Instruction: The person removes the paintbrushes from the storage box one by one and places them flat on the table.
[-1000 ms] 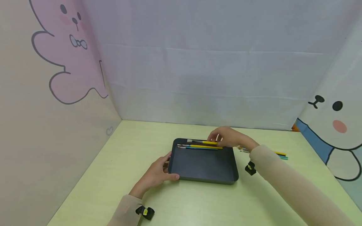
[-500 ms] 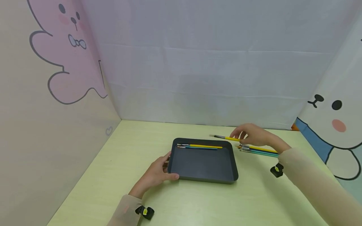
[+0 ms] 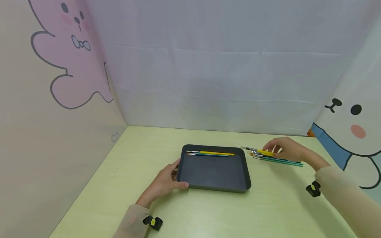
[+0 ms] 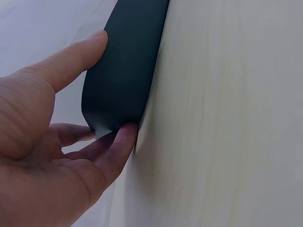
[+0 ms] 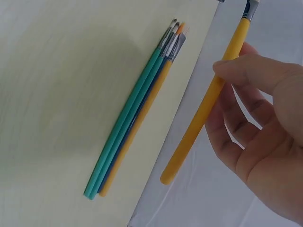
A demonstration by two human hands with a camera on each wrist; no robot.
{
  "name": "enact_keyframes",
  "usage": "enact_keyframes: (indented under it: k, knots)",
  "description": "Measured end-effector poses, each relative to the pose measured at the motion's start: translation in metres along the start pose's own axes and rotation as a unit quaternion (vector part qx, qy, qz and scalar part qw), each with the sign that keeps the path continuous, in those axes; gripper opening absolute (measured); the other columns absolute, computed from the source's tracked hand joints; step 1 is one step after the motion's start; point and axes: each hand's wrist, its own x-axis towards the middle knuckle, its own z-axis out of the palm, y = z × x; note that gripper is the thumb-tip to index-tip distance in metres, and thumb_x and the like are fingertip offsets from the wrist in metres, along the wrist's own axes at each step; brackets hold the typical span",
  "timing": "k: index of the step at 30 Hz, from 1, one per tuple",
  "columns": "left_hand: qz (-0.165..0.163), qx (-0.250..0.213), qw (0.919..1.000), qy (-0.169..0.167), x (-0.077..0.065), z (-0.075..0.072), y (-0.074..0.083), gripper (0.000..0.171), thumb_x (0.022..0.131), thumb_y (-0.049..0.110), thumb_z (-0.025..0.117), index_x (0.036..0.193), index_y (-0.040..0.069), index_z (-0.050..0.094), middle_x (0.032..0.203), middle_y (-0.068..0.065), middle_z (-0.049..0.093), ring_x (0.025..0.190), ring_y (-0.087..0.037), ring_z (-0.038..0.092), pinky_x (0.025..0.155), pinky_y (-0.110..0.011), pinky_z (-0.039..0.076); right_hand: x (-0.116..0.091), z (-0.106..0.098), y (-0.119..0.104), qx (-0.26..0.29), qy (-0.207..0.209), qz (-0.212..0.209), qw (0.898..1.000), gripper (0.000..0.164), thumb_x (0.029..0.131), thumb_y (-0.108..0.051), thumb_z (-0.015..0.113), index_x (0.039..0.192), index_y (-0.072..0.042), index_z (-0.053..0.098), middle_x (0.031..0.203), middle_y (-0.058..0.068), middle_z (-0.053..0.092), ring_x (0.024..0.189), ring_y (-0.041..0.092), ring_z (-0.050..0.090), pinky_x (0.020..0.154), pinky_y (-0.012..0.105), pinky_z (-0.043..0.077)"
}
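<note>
My right hand (image 3: 288, 149) pinches a yellow-handled flat paintbrush (image 5: 201, 113) between thumb and fingers, over the table at the right. Just below that brush lies a bunch of several paintbrushes (image 5: 124, 113), with green, dark blue and yellow handles, side by side. My left hand (image 3: 163, 181) holds the near left corner of a dark grey tray (image 3: 212, 173), its thumb on the front wall and fingers at the side. Inside the tray, along the far wall, lie a thin yellow paintbrush (image 3: 218, 153) and a thin blue paintbrush (image 3: 208, 155).
The pale yellow table (image 3: 190, 215) extends around the tray. A white sheet (image 3: 208, 82) hangs behind it, and printed cloth panels with cartoon animals stand at the left and right. Black straps with small devices sit on both wrists.
My right hand has lifted the yellow flat paintbrush out of the tray and carried it right, over the bunch of brushes. My left hand and the tray have stayed in place.
</note>
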Motion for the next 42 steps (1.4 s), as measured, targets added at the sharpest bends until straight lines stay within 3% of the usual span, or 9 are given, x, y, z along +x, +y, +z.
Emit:
enact_keyframes:
  k: [15, 21, 26, 42]
  knots:
    - [0.006, -0.004, 1.0, -0.002, 0.001, 0.0, -0.001, 0.113, 0.081, 0.031, 0.096, 0.17, 0.013, 0.028, 0.148, -0.016, 0.053, 0.128, -0.029, 0.061, 0.106, -0.045, 0.055, -0.024, 0.015, 0.043, -0.013, 0.013, -0.006, 1.0, 0.037, 0.088, 0.01, 0.079, 0.121, -0.007, 0.076, 0.115, 0.008, 0.075, 0.093, 0.021, 0.07, 0.079, 0.029, 0.062]
    - [0.004, 0.002, 1.0, 0.0, 0.002, 0.0, -0.002, 0.113, 0.081, 0.031, 0.096, 0.17, 0.014, 0.028, 0.145, -0.014, 0.055, 0.126, -0.028, 0.061, 0.105, -0.044, 0.055, -0.028, 0.019, 0.047, -0.004, 0.008, -0.006, 1.0, 0.034, 0.088, 0.01, 0.079, 0.118, -0.006, 0.077, 0.114, 0.009, 0.075, 0.093, 0.022, 0.072, 0.079, 0.031, 0.062]
    - [0.004, -0.002, 1.0, -0.001, 0.001, 0.001, -0.001, 0.113, 0.081, 0.03, 0.096, 0.17, 0.014, 0.028, 0.144, -0.014, 0.055, 0.126, -0.028, 0.061, 0.106, -0.045, 0.055, -0.028, 0.023, 0.048, -0.006, 0.011, -0.011, 1.0, 0.032, 0.088, 0.009, 0.079, 0.116, -0.007, 0.078, 0.112, 0.009, 0.075, 0.09, 0.015, 0.071, 0.077, 0.029, 0.061]
    - [0.008, -0.002, 1.0, 0.003, 0.0, 0.001, -0.001, 0.112, 0.081, 0.027, 0.096, 0.169, 0.014, 0.029, 0.142, -0.015, 0.056, 0.125, -0.028, 0.061, 0.106, -0.045, 0.054, -0.022, 0.036, 0.059, -0.014, 0.019, 0.019, 1.0, 0.033, 0.087, 0.012, 0.077, 0.114, -0.007, 0.078, 0.105, 0.001, 0.072, 0.086, 0.007, 0.063, 0.074, 0.029, 0.059]
